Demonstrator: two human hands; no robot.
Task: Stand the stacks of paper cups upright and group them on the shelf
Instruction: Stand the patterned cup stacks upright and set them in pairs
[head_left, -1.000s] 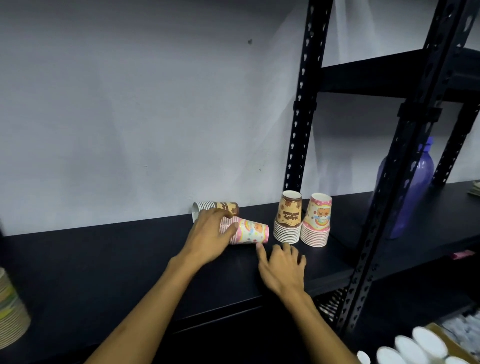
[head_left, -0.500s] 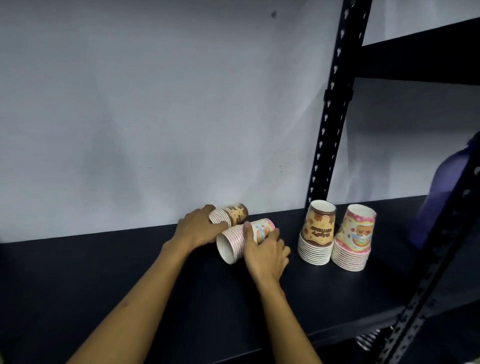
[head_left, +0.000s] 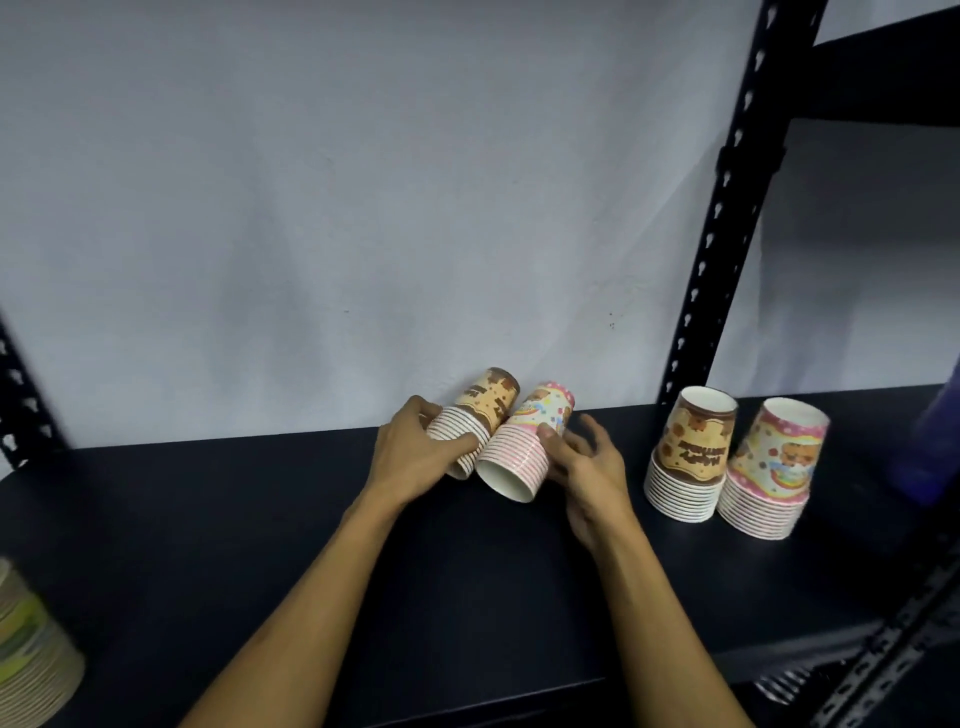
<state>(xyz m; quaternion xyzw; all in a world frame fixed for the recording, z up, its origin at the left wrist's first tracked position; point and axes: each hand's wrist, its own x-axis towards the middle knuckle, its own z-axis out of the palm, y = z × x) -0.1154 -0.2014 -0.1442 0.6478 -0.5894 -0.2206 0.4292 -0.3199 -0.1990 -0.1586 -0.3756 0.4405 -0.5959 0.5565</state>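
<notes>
Two cup stacks lie tilted side by side on the black shelf (head_left: 234, 530), mouths toward me. My left hand (head_left: 415, 460) grips the brown-printed stack (head_left: 485, 410) around its striped rims. The pink-printed stack (head_left: 522, 449) leans against it on the right. My right hand (head_left: 584, 465) has its thumb on this stack's side, with the fingers spread loosely behind it. To the right, a brown stack (head_left: 693, 457) and a pink stack (head_left: 771, 467) stand mouth-down, touching each other.
A black slotted post (head_left: 719, 218) rises just behind the standing stacks, with an upper shelf (head_left: 883, 67) to its right. A purple bottle (head_left: 935, 441) is at the right edge. Another stack of cups (head_left: 31, 654) sits at the lower left corner.
Both lying stacks have swung so their bottoms point up toward the wall. My right hand has loosened from a full grip on the pink stack to a thumb touch.
</notes>
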